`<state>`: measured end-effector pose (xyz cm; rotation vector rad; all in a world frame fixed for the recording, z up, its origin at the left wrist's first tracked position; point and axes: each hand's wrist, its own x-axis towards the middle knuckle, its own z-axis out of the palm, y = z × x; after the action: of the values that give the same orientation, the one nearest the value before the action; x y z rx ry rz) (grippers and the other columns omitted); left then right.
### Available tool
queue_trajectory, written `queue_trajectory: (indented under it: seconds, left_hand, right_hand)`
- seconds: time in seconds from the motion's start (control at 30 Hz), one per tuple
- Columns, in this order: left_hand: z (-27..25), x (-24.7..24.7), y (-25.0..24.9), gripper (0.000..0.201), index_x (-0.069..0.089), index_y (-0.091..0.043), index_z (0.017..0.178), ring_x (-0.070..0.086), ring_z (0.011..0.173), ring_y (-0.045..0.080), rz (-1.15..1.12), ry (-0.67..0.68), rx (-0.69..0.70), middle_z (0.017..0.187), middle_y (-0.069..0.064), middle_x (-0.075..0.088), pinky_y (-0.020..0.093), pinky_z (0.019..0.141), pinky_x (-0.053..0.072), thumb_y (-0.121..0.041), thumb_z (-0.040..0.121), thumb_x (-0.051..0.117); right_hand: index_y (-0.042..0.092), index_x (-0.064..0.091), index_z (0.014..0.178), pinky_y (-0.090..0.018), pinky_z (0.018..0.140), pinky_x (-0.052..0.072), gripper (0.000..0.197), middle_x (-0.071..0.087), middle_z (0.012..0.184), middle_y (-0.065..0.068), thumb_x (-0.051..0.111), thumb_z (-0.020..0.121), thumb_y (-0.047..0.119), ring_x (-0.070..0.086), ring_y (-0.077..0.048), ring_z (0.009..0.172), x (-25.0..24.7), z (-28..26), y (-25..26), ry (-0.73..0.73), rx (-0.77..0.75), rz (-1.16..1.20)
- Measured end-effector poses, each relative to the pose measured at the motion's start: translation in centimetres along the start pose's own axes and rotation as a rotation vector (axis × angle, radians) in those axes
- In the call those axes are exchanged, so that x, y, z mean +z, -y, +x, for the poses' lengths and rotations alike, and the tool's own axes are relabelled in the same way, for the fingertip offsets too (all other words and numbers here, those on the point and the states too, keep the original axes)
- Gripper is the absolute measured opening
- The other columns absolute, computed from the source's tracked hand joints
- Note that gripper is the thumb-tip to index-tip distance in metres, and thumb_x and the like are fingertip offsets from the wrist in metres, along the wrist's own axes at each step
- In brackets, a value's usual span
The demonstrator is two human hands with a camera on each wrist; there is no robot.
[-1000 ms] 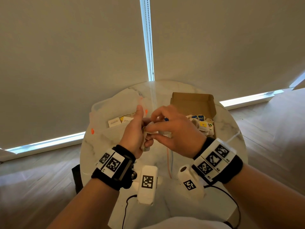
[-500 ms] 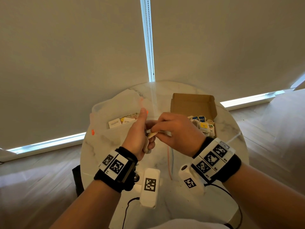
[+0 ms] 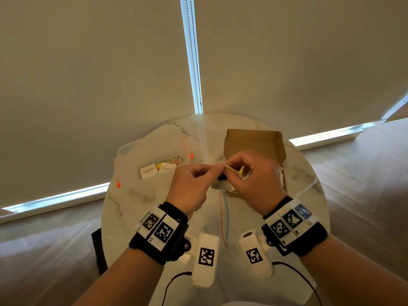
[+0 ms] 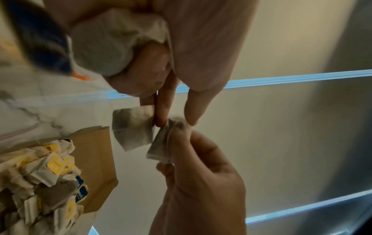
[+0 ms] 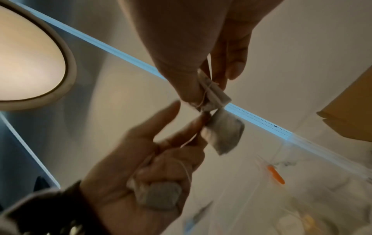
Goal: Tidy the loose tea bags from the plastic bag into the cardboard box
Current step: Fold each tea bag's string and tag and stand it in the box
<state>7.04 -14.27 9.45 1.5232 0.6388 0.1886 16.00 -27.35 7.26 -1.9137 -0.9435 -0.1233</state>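
Already, many tea bags (image 4: 40,179) are boxed in the cardboard box (image 3: 254,141), while tangled ones (image 4: 132,127) are pinched by both hands' grips, left hand (image 3: 192,186) and right hand (image 3: 256,180), and packets remain in the plastic bag (image 3: 141,155).

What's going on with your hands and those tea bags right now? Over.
Left hand and right hand both pinching tea bags over the cardboard box. Strings look tangled. More in plastic bag.
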Motion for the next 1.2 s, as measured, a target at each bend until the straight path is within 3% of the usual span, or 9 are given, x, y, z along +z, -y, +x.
queue_trajectory:
  seconds: [0.2, 0.33, 0.5, 0.63, 0.8, 0.93, 1.03, 1.13, 1.2]
  left_hand:
    - [0.7, -0.2, 0.1, 0.015, 0.076, -0.005, 0.094, 0.047, 0.035, -0.005, 0.037, -0.005, 0.099, 0.048, -0.016, 0.057, 0.003, 0.039, 0.031, -0.016, 0.093, 0.065]
    - [1.2, -0.8, 0.4, 0.012, 0.076, -0.012, 0.094, 0.047, 0.035, -0.004, 0.114, -0.028, 0.140, 0.052, -0.016, 0.060, 0.004, 0.039, 0.032, -0.011, 0.094, 0.064]
    - [1.9, -0.9, 0.9, 0.016, 0.076, -0.032, 0.086, 0.066, 0.070, -0.002, 0.257, -0.016, 0.243, 0.077, -0.015, 0.074, 0.016, 0.067, 0.050, -0.018, 0.090, 0.070]
    - [1.7, -0.6, 0.6, 0.010, 0.079, -0.024, 0.093, 0.056, 0.047, 0.000, 0.210, 0.011, 0.219, 0.062, -0.014, 0.067, 0.017, 0.047, 0.041, -0.028, 0.090, 0.070]
    - [1.8, 0.2, 0.1, 0.023, 0.075, -0.006, 0.102, 0.045, 0.036, -0.007, 0.112, 0.058, 0.120, 0.040, -0.021, 0.047, 0.021, 0.055, 0.027, -0.018, 0.099, 0.055]
    - [2.6, 0.5, 0.8, 0.025, 0.079, -0.016, 0.095, 0.026, 0.034, 0.007, 0.050, 0.079, 0.096, 0.041, -0.014, 0.036, 0.020, 0.045, 0.024, -0.026, 0.099, 0.056]
    - [3.2, 0.6, 0.7, 0.025, 0.076, -0.014, 0.100, 0.025, 0.035, 0.006, 0.045, 0.074, 0.085, 0.042, -0.015, 0.039, 0.017, 0.039, 0.023, -0.025, 0.100, 0.054]
    - [4.1, 0.3, 0.7, 0.027, 0.073, -0.010, 0.097, 0.032, 0.033, 0.003, 0.023, -0.011, 0.053, 0.051, -0.017, 0.049, 0.013, 0.035, 0.024, -0.026, 0.101, 0.052]
    - [4.5, -0.2, 1.0, 0.030, 0.072, -0.011, 0.092, 0.026, 0.035, 0.006, -0.050, -0.047, 0.026, 0.059, -0.007, 0.047, 0.015, 0.034, 0.022, -0.030, 0.101, 0.051]
  right_hand:
    - [0.014, 0.074, 0.098, -0.015, 0.071, 0.049, 0.018, 0.065, 0.099, 0.003, 0.073, 0.081, 0.020, 0.061, -0.005, 0.086, 0.9, 0.0, -0.1, 0.048, -0.015, 0.073]
    - [0.019, 0.075, 0.100, -0.025, 0.067, 0.054, 0.022, 0.071, 0.092, 0.010, 0.064, 0.086, 0.030, 0.065, -0.009, 0.080, 0.2, 0.4, -0.2, 0.079, 0.058, 0.153]
    - [0.022, 0.074, 0.104, -0.035, 0.066, 0.058, 0.024, 0.070, 0.080, 0.007, 0.077, 0.082, 0.015, 0.065, -0.013, 0.071, 0.1, 0.9, -0.9, 0.154, 0.249, 0.226]
    - [0.017, 0.075, 0.091, -0.038, 0.066, 0.058, 0.013, 0.071, 0.080, 0.000, 0.079, 0.079, 0.014, 0.066, -0.019, 0.072, -0.7, 0.8, -1.5, 0.150, 0.334, 0.319]
    - [0.010, 0.075, 0.087, -0.043, 0.080, 0.060, 0.017, 0.074, 0.095, -0.003, 0.083, 0.072, 0.013, 0.071, -0.019, 0.089, -1.3, 1.2, -2.7, 0.213, 0.486, 0.451]
    - [0.008, 0.075, 0.087, -0.040, 0.077, 0.061, 0.014, 0.075, 0.087, -0.007, 0.081, 0.075, 0.007, 0.073, -0.024, 0.083, -1.6, 1.7, -3.5, 0.239, 0.505, 0.489]
    - [0.012, 0.074, 0.086, -0.037, 0.077, 0.060, 0.015, 0.076, 0.087, -0.007, 0.080, 0.074, 0.004, 0.073, -0.025, 0.084, -2.2, 2.5, -4.4, 0.213, 0.569, 0.491]
    - [0.016, 0.070, 0.085, -0.030, 0.071, 0.060, 0.021, 0.075, 0.083, -0.004, 0.079, 0.074, 0.000, 0.072, -0.020, 0.079, -3.6, 3.8, -6.7, 0.064, 0.659, 0.469]
    - [0.019, 0.066, 0.087, -0.031, 0.069, 0.060, 0.027, 0.074, 0.083, -0.002, 0.081, 0.074, 0.000, 0.072, -0.018, 0.080, -4.4, 4.7, -9.4, -0.029, 0.704, 0.378]
